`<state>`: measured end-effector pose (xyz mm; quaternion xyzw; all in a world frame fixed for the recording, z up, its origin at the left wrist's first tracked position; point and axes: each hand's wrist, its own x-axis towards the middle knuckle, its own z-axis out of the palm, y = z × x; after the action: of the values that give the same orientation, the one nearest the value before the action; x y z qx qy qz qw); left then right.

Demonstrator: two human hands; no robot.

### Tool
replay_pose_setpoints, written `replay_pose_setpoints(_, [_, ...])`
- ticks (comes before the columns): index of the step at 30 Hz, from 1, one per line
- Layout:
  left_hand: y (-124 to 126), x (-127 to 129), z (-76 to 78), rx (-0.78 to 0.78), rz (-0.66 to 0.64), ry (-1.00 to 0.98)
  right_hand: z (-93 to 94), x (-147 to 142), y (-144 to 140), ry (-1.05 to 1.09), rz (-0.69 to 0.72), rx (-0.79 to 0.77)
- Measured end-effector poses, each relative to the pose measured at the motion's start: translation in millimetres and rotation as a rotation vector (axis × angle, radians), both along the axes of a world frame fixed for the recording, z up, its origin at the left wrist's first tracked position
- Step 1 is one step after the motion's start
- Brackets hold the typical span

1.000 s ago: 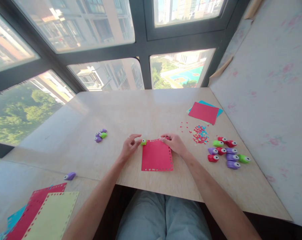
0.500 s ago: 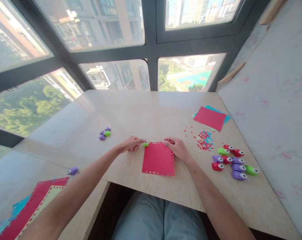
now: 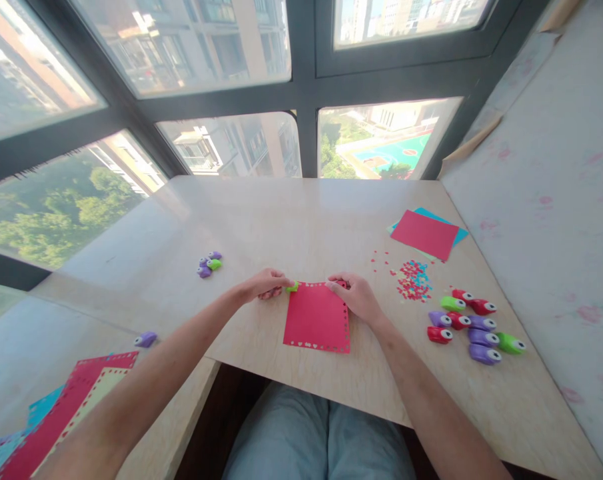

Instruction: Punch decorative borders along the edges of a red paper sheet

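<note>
Half a second ago the eye of the green punch point(image 3: 292, 287) at the far left corner of the red sheet point(image 3: 316, 317) showed; now the thumb of the left hand point(image 3: 268, 285) covers it, this grip clamped on the punch. The right hand point(image 3: 354, 293) keeps its grip closed on the sheet's far right corner. The sheet lies on the worktop point(image 3: 261, 220), its near edge just short of the front edge. Room opens beyond the sheet to the window frame point(image 3: 308, 100), and left of it to a small punch cluster point(image 3: 204, 271). Right of the sheet, the paper bits point(image 3: 414, 280) and a larger punch group point(image 3: 482, 338) crowd the space before the wall point(image 3: 546, 253).
</note>
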<state>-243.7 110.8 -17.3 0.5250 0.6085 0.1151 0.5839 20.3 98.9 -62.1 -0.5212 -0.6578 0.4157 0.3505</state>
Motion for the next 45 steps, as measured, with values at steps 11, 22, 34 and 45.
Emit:
replay_pose_setpoints(11, [7.0, 2.8, 2.3, -0.043, 0.051, -0.066, -0.7, -0.1, 0.2, -0.018, -0.010, 0.020])
replay_pose_setpoints(22, [8.2, 4.1, -3.4, -0.053, 0.187, -0.093, 2.1, -0.7, -1.5, -0.018, -0.024, -0.006])
replay_pose_setpoints(34, [0.7, 12.6, -2.0, -0.121, 0.440, -0.205, 4.5, -1.1, -2.7, 0.004, -0.029, -0.025])
replay_pose_setpoints(45, [-4.1, 12.6, -2.0, -0.072, 0.423, -0.272, 6.7, -1.8, -3.2, 0.008, -0.044, -0.050])
